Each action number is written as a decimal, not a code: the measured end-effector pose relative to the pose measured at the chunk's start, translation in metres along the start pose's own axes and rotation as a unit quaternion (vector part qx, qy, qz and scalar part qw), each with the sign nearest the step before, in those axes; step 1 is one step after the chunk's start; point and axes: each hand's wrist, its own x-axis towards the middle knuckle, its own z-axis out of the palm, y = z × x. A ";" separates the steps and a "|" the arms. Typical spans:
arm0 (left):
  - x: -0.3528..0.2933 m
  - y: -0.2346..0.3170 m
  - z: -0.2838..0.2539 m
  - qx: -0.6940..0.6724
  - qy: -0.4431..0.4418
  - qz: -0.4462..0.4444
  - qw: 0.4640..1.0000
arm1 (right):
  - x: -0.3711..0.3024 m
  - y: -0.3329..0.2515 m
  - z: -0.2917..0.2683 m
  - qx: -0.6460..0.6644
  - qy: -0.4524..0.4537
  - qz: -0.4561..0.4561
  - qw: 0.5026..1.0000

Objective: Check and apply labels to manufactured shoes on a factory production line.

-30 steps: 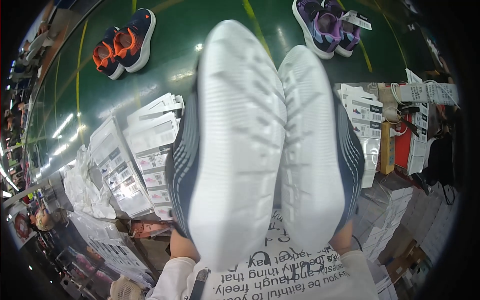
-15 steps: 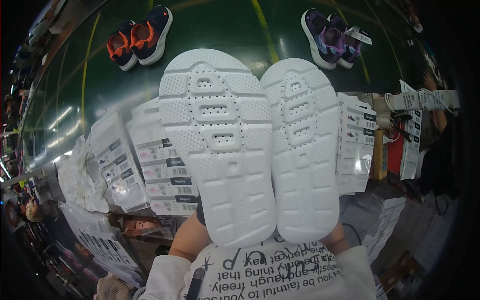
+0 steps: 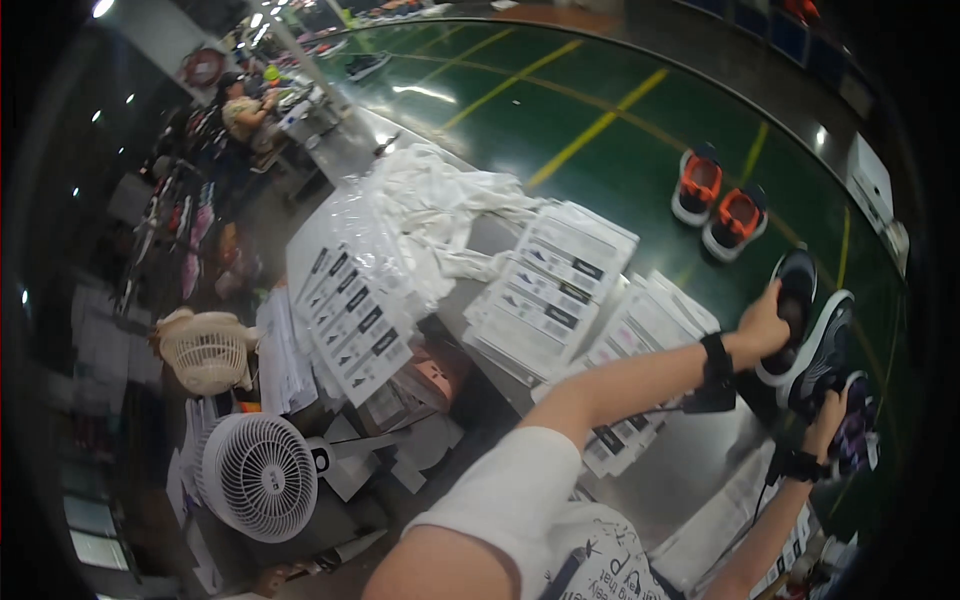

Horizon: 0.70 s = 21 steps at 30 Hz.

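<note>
At the right of the view, my left hand (image 3: pixel 762 325) is closed on a dark sneaker (image 3: pixel 798 275), gripping it at the heel and opening. My right hand (image 3: pixel 825 420) grips the heel end of a second dark sneaker (image 3: pixel 832 340) with a pale sole edge. The two sneakers are side by side over the green work surface (image 3: pixel 610 150); whether they touch it I cannot tell. Just beyond my right hand are purple-and-dark shoes (image 3: pixel 855 415), partly hidden. Farther off stands a pair of navy shoes with orange linings (image 3: pixel 738 215).
Stacks of label sheets (image 3: pixel 545 285) lie beneath and left of my left arm. Beside them are crumpled white material (image 3: pixel 445 195) and plastic-covered label sheets (image 3: pixel 350 310). A white fan (image 3: pixel 260 475) and a beige fan (image 3: pixel 205 350) stand lower left. Another person (image 3: pixel 245 112) sits far left.
My view has swung left, so the surface and shoes appear farther right. The sneakers, earlier raised with their white soles facing me, are now lowered, their dark uppers showing.
</note>
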 end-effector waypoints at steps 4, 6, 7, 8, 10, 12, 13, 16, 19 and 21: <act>-0.048 0.033 -0.026 0.034 -0.260 0.238 0.935 | 0.047 0.006 0.005 -0.047 0.014 -0.007 0.999; -0.100 0.082 -0.109 0.098 -0.304 0.311 0.895 | -0.001 -0.030 0.091 -0.137 0.098 -0.173 0.970; -0.127 0.086 -0.145 0.118 -0.213 0.434 0.868 | -0.036 -0.065 0.133 -0.177 0.119 -0.249 0.944; -0.157 0.111 -0.188 0.178 -0.219 0.397 0.874 | -0.070 -0.093 0.168 -0.173 0.110 -0.276 0.939; -0.195 0.127 -0.259 0.274 -0.166 0.310 0.895 | -0.098 -0.115 0.208 -0.098 0.002 -0.322 0.942; -0.216 0.118 -0.319 0.376 0.009 0.235 0.896 | -0.134 -0.135 0.252 -0.118 -0.096 -0.353 0.923; -0.226 0.122 -0.344 0.372 0.097 0.067 0.921 | -0.148 -0.137 0.273 -0.114 -0.162 -0.353 0.914; -0.264 0.087 -0.468 0.529 0.356 0.081 0.766 | -0.216 -0.150 0.356 -0.176 -0.383 -0.332 0.844; -0.271 0.060 -0.575 0.504 0.471 0.107 0.716 | -0.259 -0.139 0.414 -0.162 -0.544 -0.308 0.763; -0.272 0.052 -0.606 0.578 0.473 -0.038 0.664 | -0.280 -0.128 0.442 -0.177 -0.594 -0.340 0.708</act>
